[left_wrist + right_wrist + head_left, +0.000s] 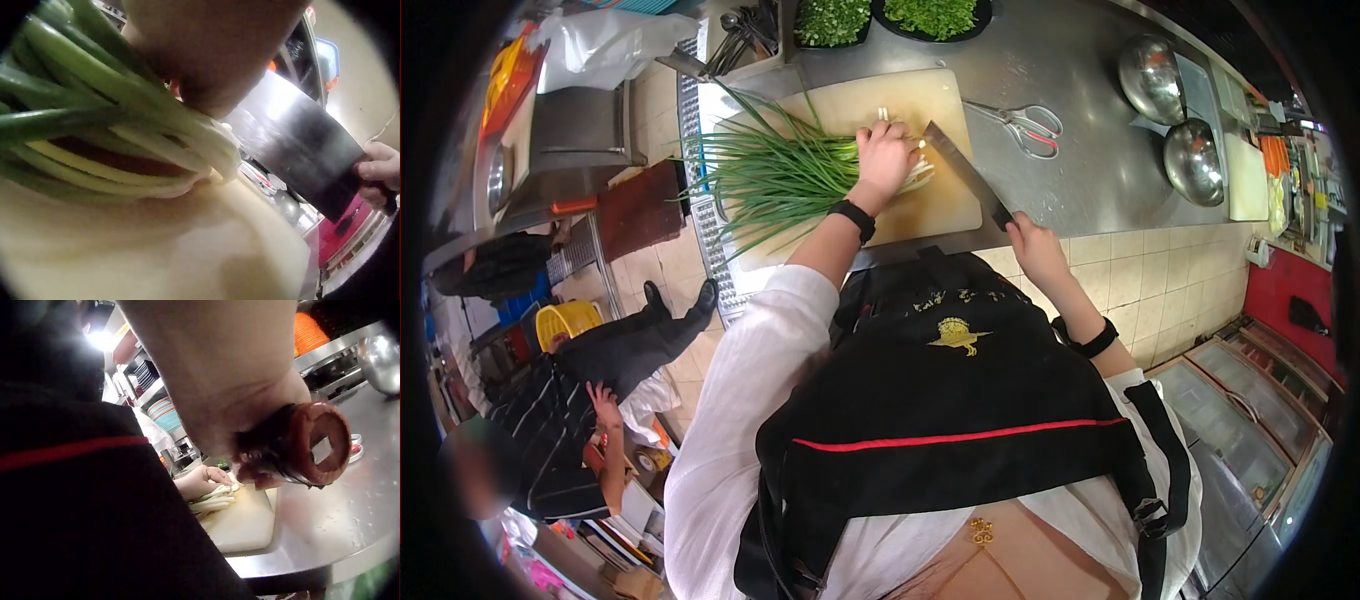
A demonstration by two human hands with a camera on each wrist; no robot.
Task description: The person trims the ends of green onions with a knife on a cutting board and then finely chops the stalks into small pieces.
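Note:
A bunch of spring onions [785, 172] lies across a pale cutting board [925, 92], green tops hanging past its left side. My left hand [884, 160] grips the bunch close to the white ends, fingers curled over the stalks. In my right hand [1040, 252] is the handle of a cleaver [968, 176], its broad blade slanting over the board's right part, with the tip near the left fingers. The left wrist view has the blade [300, 150] upright just beyond the white ends. Up close in the right wrist view is the handle's reddish butt [328, 447].
Scissors [1025, 128] lie right of the board on the steel counter [1080, 90]. Two trays of chopped greens [935, 15] stand at the back. Metal bowls [1152, 80] are at the far right. Another person [550, 430] is on the left, below the counter's end.

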